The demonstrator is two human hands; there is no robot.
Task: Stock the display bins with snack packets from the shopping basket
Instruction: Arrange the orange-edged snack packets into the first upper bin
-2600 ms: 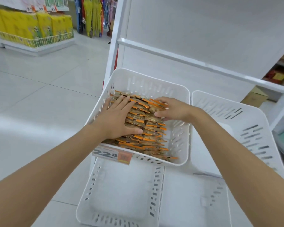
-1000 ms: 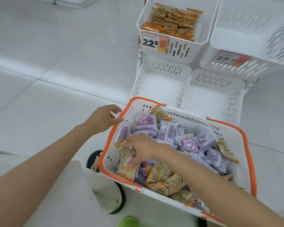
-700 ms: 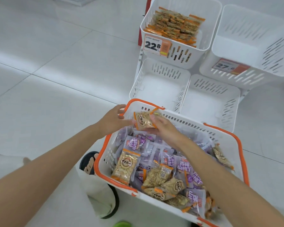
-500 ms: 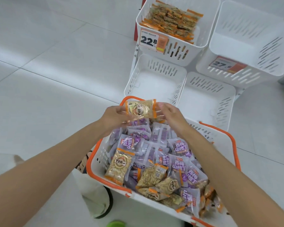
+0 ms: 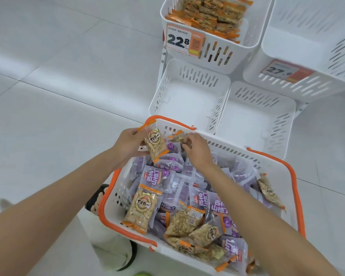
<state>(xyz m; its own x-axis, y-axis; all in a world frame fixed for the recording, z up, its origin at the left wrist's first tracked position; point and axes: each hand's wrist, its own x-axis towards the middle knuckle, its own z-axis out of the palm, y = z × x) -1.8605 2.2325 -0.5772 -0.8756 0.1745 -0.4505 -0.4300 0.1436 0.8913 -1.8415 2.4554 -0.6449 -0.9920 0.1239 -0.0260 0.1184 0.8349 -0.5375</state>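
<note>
A white shopping basket (image 5: 283, 176) with orange rims sits low in front of me, filled with several purple and orange-edged snack packets. My left hand (image 5: 127, 145) grips one orange-edged packet (image 5: 155, 145) above the basket's far left corner. My right hand (image 5: 197, 149) reaches down into the far end of the basket, its fingers curled on another orange-edged packet (image 5: 178, 137) that is mostly hidden. Beyond the basket stand white display bins: the upper left bin (image 5: 249, 39) holds orange-edged packets, while the lower left bin (image 5: 187, 100) and lower right bin (image 5: 255, 120) are bare inside.
An upper right bin (image 5: 307, 86) carries a 27.6 price tag; the stocked bin carries a 22.8 tag (image 5: 184, 40). Pale floor tiles (image 5: 68, 76) spread to the left. A dark shoe (image 5: 97, 200) shows beside the basket's left wall.
Both hands held one orange-edged packet above the basket; now my left hand alone keeps it and my right hand has dropped back into the basket onto another packet.
</note>
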